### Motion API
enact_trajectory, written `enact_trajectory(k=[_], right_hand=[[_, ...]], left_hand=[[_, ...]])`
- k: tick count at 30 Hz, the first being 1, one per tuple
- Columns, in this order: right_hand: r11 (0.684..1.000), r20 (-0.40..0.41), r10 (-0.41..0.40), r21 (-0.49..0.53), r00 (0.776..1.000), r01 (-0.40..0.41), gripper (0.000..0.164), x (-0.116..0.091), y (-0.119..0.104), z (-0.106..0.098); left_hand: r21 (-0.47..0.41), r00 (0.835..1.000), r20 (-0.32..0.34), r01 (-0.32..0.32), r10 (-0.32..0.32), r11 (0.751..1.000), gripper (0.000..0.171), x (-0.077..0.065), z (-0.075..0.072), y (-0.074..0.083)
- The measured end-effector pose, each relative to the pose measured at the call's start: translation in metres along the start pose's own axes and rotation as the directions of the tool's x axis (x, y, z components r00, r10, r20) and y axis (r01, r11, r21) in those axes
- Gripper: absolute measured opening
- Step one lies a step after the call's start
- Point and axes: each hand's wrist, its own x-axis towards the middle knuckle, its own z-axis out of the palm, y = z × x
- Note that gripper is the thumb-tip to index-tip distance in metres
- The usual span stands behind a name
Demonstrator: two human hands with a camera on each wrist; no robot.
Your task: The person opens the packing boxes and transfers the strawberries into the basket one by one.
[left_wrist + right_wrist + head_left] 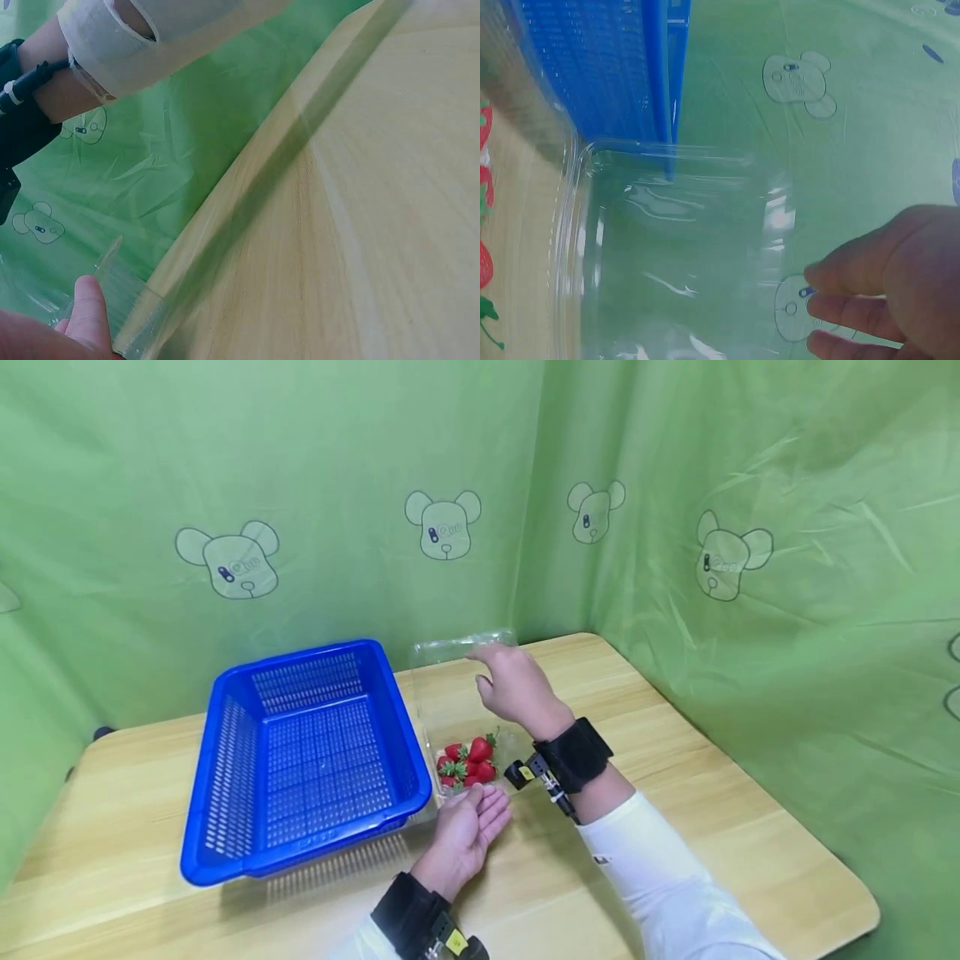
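A clear plastic clamshell box stands on the table with several red strawberries in its base. Its transparent lid is raised at the back. My right hand hovers beside the lid, fingers extended and nothing between them; the right wrist view shows a gap from fingertips to lid. At the front of the box is my left hand, palm turned up and fingers loosely straight. It lies close against the front wall; whether it touches cannot be told. In the left wrist view only the thumb and part of that hand show.
A large blue plastic basket with slotted walls stands left of the box, nothing inside it. The wooden table has its right edge beside a green curtain printed with bear heads, which hangs behind and around.
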Motion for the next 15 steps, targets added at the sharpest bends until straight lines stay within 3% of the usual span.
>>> enact_trajectory(k=[5,9,12,15], right_hand=[[0.995,0.035,0.061,0.071,0.998,-0.063,0.028,-0.005,0.008,0.005],[0.981,0.017,0.084,0.174,0.996,-0.086,0.020,-0.010,0.015,0.019],[0.950,0.006,0.117,0.289,0.993,-0.114,0.008,-0.015,0.021,0.031],[0.887,0.024,0.167,0.434,0.986,-0.161,0.018,-0.022,0.026,0.041]], left_hand=[[-0.013,1.000,-0.013,-0.004,0.004,1.000,0.037,-0.001,0.001,-0.002],[-0.021,1.000,-0.005,-0.004,0.004,1.000,0.038,-0.001,0.000,-0.002],[-0.024,1.000,0.007,0.020,-0.020,1.000,0.039,-0.002,-0.001,-0.002],[-0.010,0.999,0.022,0.050,-0.050,0.999,0.038,-0.004,0.000,-0.004]])
